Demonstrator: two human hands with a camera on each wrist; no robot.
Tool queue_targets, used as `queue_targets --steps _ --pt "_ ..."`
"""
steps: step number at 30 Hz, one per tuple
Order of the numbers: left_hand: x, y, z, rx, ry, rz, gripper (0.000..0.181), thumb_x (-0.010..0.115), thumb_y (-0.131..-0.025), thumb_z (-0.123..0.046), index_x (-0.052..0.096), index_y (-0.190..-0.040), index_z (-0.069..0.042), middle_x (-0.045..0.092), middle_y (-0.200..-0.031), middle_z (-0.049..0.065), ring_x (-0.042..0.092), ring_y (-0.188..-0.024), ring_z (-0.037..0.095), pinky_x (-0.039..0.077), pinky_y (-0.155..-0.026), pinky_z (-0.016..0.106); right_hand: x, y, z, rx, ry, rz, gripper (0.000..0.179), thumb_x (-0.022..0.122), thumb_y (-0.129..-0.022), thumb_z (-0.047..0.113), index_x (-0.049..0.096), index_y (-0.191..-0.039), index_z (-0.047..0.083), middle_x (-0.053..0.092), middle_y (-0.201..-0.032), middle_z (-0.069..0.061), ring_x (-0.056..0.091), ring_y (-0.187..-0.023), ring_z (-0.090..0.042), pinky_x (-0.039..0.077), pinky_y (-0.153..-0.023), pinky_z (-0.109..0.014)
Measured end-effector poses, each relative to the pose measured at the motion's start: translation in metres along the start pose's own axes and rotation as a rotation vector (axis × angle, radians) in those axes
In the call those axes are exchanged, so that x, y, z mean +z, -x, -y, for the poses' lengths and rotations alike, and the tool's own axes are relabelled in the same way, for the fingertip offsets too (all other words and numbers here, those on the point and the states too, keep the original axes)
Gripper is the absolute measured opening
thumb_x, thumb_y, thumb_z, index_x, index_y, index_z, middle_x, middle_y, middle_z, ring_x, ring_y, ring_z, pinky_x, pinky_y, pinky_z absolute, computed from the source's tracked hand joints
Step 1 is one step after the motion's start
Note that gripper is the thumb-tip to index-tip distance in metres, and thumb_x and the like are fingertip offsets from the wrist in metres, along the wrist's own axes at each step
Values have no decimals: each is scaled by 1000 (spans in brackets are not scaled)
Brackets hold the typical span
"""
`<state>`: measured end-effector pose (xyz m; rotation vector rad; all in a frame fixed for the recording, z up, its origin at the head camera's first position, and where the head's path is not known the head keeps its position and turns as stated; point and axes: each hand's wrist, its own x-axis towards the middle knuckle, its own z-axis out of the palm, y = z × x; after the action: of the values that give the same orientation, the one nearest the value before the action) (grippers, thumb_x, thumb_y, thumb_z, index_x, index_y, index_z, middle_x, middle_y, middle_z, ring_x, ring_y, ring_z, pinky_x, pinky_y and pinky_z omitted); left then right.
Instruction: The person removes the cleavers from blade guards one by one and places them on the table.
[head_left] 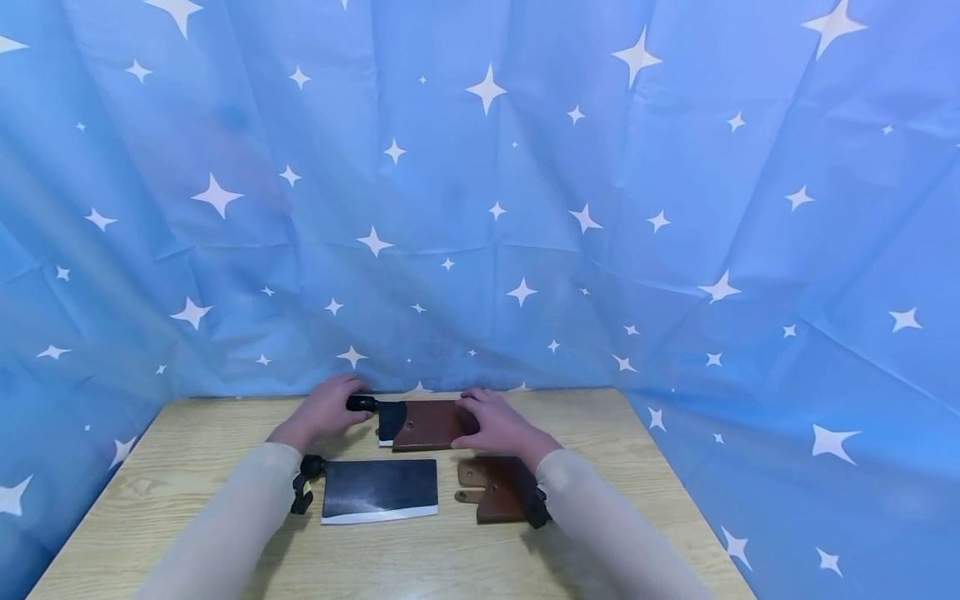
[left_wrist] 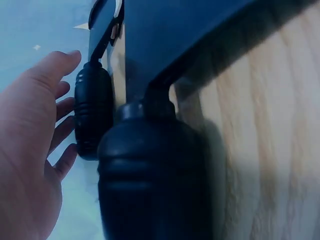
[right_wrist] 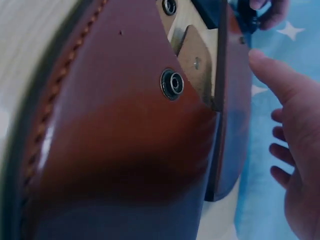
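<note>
A sheathed cleaver [head_left: 392,414] lies at the back of the table, its black handle [left_wrist: 94,107] to the left and its blade partly inside a brown leather sheath [head_left: 429,425]. My left hand [head_left: 327,410] is beside that handle, fingertips close to it; whether they touch cannot be told. Over the sheath's right end spreads my right hand [head_left: 498,425], thumb near the front edge. In the right wrist view its fingers are loosely bent, not wrapped round the sheath. Nearer me lies a bare cleaver [head_left: 380,487], handle leftward. Right of it is a second brown sheath [right_wrist: 115,135], its snap straps undone.
The wooden table [head_left: 390,562] ends at the back against a blue curtain [head_left: 450,208] with white stars. The bare cleaver's pale cutting edge [head_left: 378,517] faces me. My forearms pass either side of the front cleaver, the right one partly covering the second sheath.
</note>
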<state>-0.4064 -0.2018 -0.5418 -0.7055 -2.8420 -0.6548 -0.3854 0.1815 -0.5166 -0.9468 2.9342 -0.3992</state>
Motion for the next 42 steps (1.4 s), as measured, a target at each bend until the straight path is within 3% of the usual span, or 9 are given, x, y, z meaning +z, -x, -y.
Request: queue_targets --steps 4,14,17,23,27,42 --pt "2 -5 2 26 -8 5 50 85 -98 -29 72 -138 -1 69 -137 18 62 -131 45 49 -110 64 6 -12 1 14 1 43 89 80 -96 63 51 -166 16 42 -174 -11 34 -161 -35 35 -128 -54" --pt "11 -11 4 10 26 35 55 84 -100 -28 69 -145 -1 68 -143 20 60 -136 46 47 -114 64 14 -28 3 27 -76 91 95 83 -93 64 48 -168 17 40 -175 -13 31 -163 -40 32 -128 -59" --pt "11 -10 5 -9 80 43 54 84 -100 -26 69 -145 0 69 -141 20 62 -134 46 48 -113 64 17 -31 3 28 -73 99 99 84 -91 65 46 -170 18 39 -176 -12 31 -163 -39 33 -129 -57" --pt "12 -8 5 -112 277 51 51 84 -100 -20 70 -144 1 68 -141 21 62 -132 46 50 -112 63 22 -35 7 19 -52 110 113 86 -86 71 37 -174 20 34 -178 -12 29 -164 -39 29 -130 -58" --pt "15 -9 6 -116 331 55 50 84 -101 -18 69 -145 1 67 -142 22 63 -131 45 51 -112 62 26 -37 9 20 -38 116 116 84 -85 74 34 -176 21 34 -178 -12 27 -164 -42 24 -131 -62" --pt "26 -13 10 -139 283 6 30 83 -101 -17 79 -129 -5 72 -127 15 66 -122 40 53 -107 61 38 -37 7 19 8 63 112 79 -88 77 33 -176 26 38 -175 -8 32 -162 -38 26 -129 -62"
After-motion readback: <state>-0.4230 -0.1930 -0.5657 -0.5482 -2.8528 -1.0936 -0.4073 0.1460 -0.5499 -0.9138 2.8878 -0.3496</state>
